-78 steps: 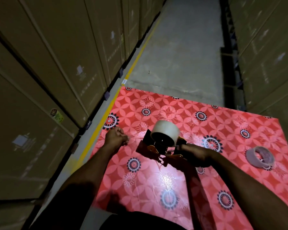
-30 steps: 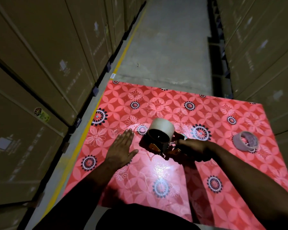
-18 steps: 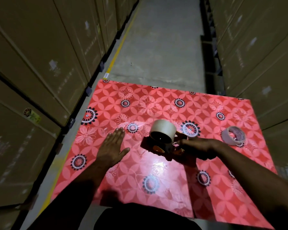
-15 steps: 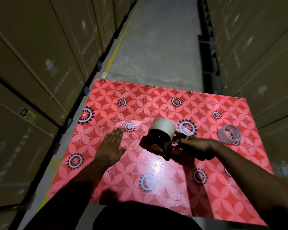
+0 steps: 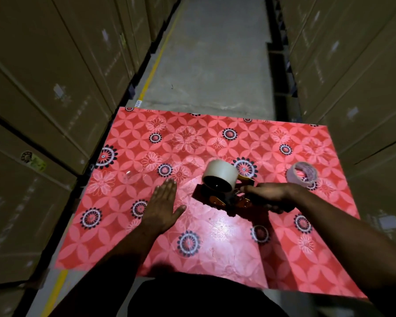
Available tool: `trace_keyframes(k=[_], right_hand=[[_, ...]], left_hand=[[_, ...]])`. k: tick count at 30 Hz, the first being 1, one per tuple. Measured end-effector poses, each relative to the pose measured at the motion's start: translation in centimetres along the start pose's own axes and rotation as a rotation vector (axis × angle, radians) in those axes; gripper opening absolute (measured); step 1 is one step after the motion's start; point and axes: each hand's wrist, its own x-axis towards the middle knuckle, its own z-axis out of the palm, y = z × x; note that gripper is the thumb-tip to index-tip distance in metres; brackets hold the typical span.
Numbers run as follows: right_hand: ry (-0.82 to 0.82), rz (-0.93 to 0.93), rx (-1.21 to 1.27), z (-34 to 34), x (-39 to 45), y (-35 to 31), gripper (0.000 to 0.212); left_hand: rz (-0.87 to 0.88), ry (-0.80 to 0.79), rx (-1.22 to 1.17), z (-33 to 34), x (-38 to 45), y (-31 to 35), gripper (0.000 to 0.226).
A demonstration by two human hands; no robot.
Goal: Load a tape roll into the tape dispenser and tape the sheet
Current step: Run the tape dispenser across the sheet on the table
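Observation:
A red sheet (image 5: 215, 138) with a flower pattern lies flat on the concrete floor. My left hand (image 5: 161, 207) presses palm-down on it, fingers spread, left of centre. My right hand (image 5: 270, 195) grips the handle of an orange tape dispenser (image 5: 231, 200), which rests low on the sheet. A roll of clear tape (image 5: 220, 177) sits loaded on the dispenser. A glossy strip of clear tape (image 5: 135, 176) runs across the sheet from near its left edge toward the dispenser. A second, thinner tape roll (image 5: 303, 173) lies on the sheet to the right of my right hand.
Tall stacks of brown cardboard boxes wall the aisle on the left (image 5: 44, 88) and the right (image 5: 364, 76). Bare concrete floor (image 5: 215, 53) stretches ahead beyond the sheet. A yellow floor line (image 5: 156, 62) runs along the left boxes.
My left hand went from a pinching fist near the sheet's left edge to a flat palm on the sheet. The dispenser has travelled rightward over the sheet. The view has tilted down.

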Motion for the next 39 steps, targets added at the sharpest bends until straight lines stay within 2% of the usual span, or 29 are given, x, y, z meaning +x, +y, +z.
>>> trace_keyframes(k=[4, 9, 15, 20, 28, 33, 39], right_hand=[[0.04, 0.007, -0.045, 0.5, 0.2, -0.1, 0.061], [-0.002, 0.028, 0.001, -0.2, -0.3, 1.1, 0.068], [0.064, 0.102, -0.16, -1.5, -1.5, 3.1, 0.073], [0.052, 0.108, -0.243, -0.8, -2.2, 1.8, 0.069], [0.236, 0.064, -0.544, -0.6, -2.0, -2.6, 0.067], [0.331, 0.034, -0.714, -0.9, -2.1, -4.0, 0.076], [0.374, -0.004, -0.772, -1.3, -2.2, -4.2, 0.079]], left_hand=[[-0.04, -0.008, 0.029, -0.1, 0.1, 0.4, 0.088], [0.089, -0.049, -0.004, 0.6, 0.3, 2.8, 0.084], [0.059, -0.019, 0.005, 0.7, 0.2, 2.7, 0.086], [0.117, -0.022, 0.014, 1.7, 0.4, 6.0, 0.083], [0.091, 0.025, 0.002, 1.5, 0.2, 6.3, 0.085], [0.097, 0.021, -0.013, 1.2, 0.1, 6.3, 0.084], [0.085, -0.012, 0.008, 1.0, 0.0, 6.4, 0.082]])
